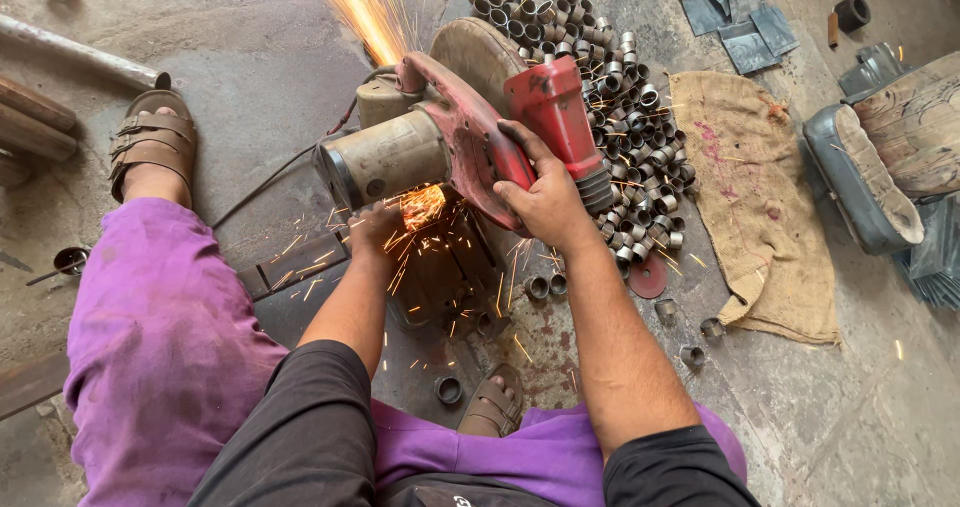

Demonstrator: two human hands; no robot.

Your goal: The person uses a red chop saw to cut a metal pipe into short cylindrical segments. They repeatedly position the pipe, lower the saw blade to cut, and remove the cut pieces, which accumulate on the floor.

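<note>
A red chop saw with a grey motor sits on the floor in front of me, throwing orange sparks at the blade and far behind. My right hand is shut on the saw's red handle, pressing it down. My left hand reaches under the motor beside the sparks; it seems to hold the metal piece being cut, though sparks and the saw hide the fingers. A heap of short cut metal tube rings lies just right of the saw.
A burlap sack lies on the floor to the right, with a worn cushion seat beyond it. Loose rings scatter near my sandalled feet. Pipes lie far left. Sheet offcuts sit at top right.
</note>
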